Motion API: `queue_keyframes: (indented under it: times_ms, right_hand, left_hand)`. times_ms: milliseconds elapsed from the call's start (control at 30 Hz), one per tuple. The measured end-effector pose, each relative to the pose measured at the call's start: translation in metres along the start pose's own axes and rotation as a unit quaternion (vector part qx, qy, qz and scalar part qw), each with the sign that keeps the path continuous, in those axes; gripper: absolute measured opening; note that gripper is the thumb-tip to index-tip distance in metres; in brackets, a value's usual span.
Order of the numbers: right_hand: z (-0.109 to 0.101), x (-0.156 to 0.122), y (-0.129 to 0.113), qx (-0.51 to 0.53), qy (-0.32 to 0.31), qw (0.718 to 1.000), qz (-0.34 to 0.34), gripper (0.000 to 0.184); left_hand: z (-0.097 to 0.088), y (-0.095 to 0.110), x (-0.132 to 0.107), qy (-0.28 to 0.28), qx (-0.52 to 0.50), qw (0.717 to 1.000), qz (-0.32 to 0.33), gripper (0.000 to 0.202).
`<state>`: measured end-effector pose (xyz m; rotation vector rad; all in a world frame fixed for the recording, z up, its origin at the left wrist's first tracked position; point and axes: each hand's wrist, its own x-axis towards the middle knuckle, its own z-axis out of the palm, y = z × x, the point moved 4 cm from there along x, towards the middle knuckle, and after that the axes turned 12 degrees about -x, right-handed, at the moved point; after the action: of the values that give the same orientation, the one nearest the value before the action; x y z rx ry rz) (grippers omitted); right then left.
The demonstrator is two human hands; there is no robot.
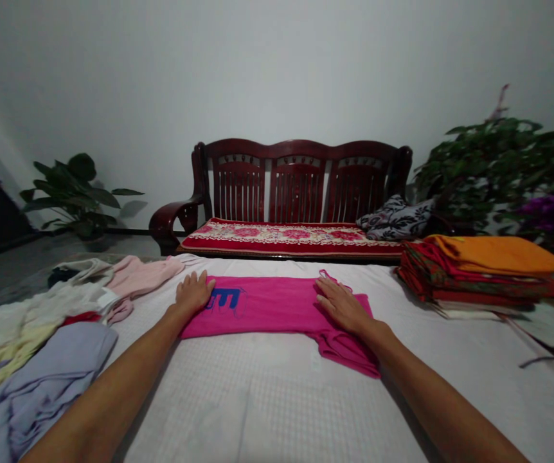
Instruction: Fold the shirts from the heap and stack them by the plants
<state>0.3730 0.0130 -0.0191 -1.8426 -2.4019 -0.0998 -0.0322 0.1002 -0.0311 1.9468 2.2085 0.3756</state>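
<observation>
A bright pink garment with blue lettering lies folded lengthwise across the white-covered table. My left hand rests flat on its left end, beside the lettering. Near the right end, my right hand lies on the cloth with fingers stretched out. Under and in front of that wrist, a pink flap, perhaps a sleeve, sticks out toward me. A thin pink strap or loop shows just beyond the right fingertips. Neither hand grips anything.
Loose clothes in lilac, yellow, white and pink lie heaped at the left. A folded stack, orange on top, stands at the right. Behind the table is a wooden bench with a floral mat and a patterned cushion. Plants flank it.
</observation>
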Motion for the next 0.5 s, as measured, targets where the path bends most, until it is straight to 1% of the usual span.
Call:
queue_keyframes:
  times_ms: [67, 100, 133, 200, 267, 367, 500]
  right_hand:
    - [-0.002, -0.011, -0.006, 0.014, 0.002, 1.000, -0.004, 0.064]
    - [-0.002, -0.017, -0.010, 0.020, -0.001, 1.000, -0.009, 0.065]
    - [-0.001, -0.022, -0.014, 0.025, -0.007, 1.000, -0.017, 0.066]
    - [0.002, -0.032, -0.023, 0.033, -0.026, 0.998, -0.035, 0.067]
    - [0.007, -0.039, -0.030, 0.031, -0.040, 0.998, -0.048, 0.066]
    - [0.011, -0.046, -0.033, 0.015, -0.037, 0.998, -0.049, 0.064]
    - [0.011, -0.050, -0.033, 0.002, -0.021, 0.999, -0.044, 0.064]
  left_hand:
    - [-0.003, 0.007, -0.009, 0.020, 0.001, 1.000, 0.004, 0.064]
    - [-0.003, 0.013, -0.015, 0.028, -0.002, 0.999, 0.027, 0.064]
    - [-0.001, 0.020, -0.022, 0.029, -0.007, 0.998, 0.062, 0.063]
    - [0.008, 0.032, -0.037, 0.011, -0.029, 0.990, 0.135, 0.062]
    - [0.017, 0.039, -0.050, -0.014, -0.050, 0.984, 0.170, 0.062]
    - [0.025, 0.036, -0.060, -0.027, -0.053, 0.983, 0.171, 0.063]
    - [0.021, 0.024, -0.059, -0.028, -0.020, 0.987, 0.155, 0.063]
